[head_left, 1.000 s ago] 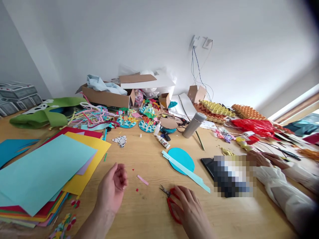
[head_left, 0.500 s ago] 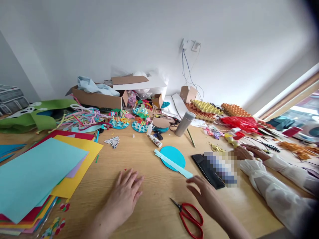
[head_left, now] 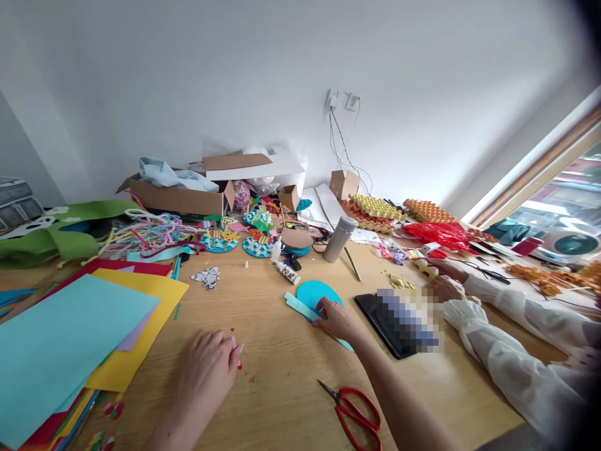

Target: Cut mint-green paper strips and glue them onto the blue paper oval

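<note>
My left hand (head_left: 209, 366) rests on the table with its fingers curled over a small pink-and-red piece (head_left: 236, 351), partly covered by the thumb. Just beyond it lies a tiny red scrap. My right hand (head_left: 337, 318) reaches over a blue paper circle (head_left: 315, 290), thumb and fingers closing on a light blue paper strip (head_left: 300, 305) that lies across it. The strip's near end (head_left: 346, 344) shows below the wrist. Red-handled scissors (head_left: 354, 413) lie partly open near my right forearm.
Coloured paper sheets (head_left: 61, 338) are stacked at left. Glue bottles (head_left: 287, 273), a grey flask (head_left: 339, 239) and paper crafts (head_left: 220, 241) stand beyond. A black phone (head_left: 380, 326) lies at right, beside another person's hands (head_left: 446, 288) in white sleeves. Cardboard boxes (head_left: 178, 195) line the wall.
My left hand has gone from lying flat to curled around the small pink-and-red piece. My right hand has moved left and forward onto the paper strip. The view has shifted slightly.
</note>
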Action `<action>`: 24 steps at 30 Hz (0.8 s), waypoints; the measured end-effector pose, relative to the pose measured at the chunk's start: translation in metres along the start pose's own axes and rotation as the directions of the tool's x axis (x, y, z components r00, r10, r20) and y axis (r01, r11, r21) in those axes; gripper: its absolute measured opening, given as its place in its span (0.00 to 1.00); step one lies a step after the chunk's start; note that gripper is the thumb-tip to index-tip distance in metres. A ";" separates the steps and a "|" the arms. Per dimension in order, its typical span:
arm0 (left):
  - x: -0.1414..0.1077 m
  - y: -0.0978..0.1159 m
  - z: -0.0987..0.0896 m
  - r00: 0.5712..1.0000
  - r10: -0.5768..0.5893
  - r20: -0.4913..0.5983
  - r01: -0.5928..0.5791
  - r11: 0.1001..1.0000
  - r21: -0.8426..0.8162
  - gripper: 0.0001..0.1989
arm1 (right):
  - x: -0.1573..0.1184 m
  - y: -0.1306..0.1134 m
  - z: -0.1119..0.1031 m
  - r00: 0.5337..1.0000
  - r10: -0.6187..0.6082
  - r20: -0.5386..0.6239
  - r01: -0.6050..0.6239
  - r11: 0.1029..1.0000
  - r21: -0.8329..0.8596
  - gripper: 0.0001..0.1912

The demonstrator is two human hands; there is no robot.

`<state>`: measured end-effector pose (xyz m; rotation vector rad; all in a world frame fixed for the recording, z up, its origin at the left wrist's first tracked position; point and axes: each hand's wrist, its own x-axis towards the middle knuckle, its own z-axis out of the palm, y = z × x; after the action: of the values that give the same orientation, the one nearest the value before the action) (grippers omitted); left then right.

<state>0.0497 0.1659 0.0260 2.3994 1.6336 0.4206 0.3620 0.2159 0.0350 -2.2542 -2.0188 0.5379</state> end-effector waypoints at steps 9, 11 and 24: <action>0.000 -0.001 0.002 1.000 -0.023 0.007 0.024 0.990 -0.136 0.18 | -0.011 -0.012 -0.001 0.998 -0.051 0.026 0.052 0.997 -0.051 0.05; 0.001 -0.001 0.002 1.000 -0.021 0.003 0.022 0.989 -0.146 0.17 | -0.018 -0.018 0.000 0.997 -0.060 0.053 0.063 0.997 -0.043 0.05; -0.002 0.001 0.017 0.999 0.043 -0.030 -0.052 0.890 -0.452 0.40 | -0.079 -0.094 0.023 0.905 -0.416 0.085 0.421 0.905 -0.058 0.09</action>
<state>0.0558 0.1635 0.0104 2.0861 1.3034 0.7453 0.2599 0.1472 0.0563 -1.7658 -2.4983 0.5104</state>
